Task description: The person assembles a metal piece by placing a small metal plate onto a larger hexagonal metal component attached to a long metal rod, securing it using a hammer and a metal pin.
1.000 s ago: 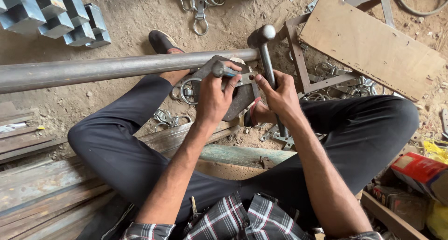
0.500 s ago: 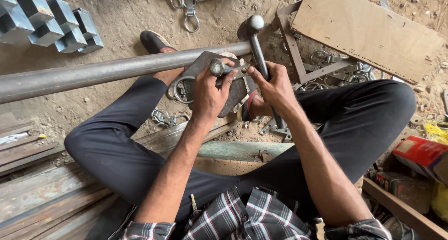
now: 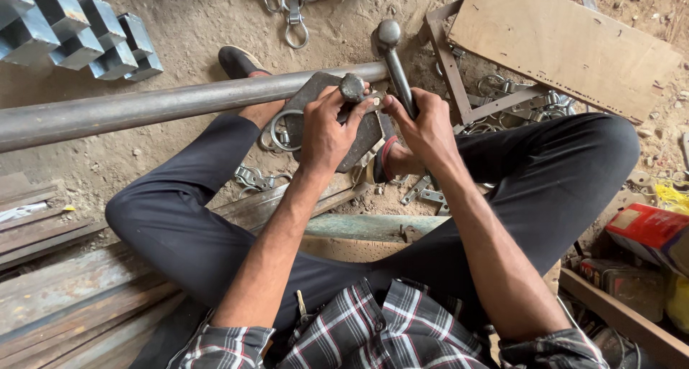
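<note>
My left hand [image 3: 329, 131] pinches a small metal piece with a round knob [image 3: 352, 87] and holds it on a dark steel plate [image 3: 313, 95]. The plate rests against a long grey pipe [image 3: 143, 107] that crosses the dirt floor. My right hand [image 3: 425, 128] is closed around the shaft of a metal hammer [image 3: 397, 66], whose ball-shaped head points away from me, just right of the knob. A steel ring [image 3: 276, 133] lies under the plate's left edge. My crossed legs in dark trousers frame the work.
Grey square tube offcuts [image 3: 72, 31] are stacked at the top left. Shackles [image 3: 293, 3] lie at the top, with a plywood board [image 3: 560, 42] and metal frame [image 3: 446, 64] at the top right. Planks [image 3: 57, 297] lie left, a green pipe [image 3: 366, 227] under my legs, a red box [image 3: 649, 232] right.
The hammer head and both hands have drifted slightly left and up in the view. Both grips are unchanged and the knobbed piece stays on the plate.
</note>
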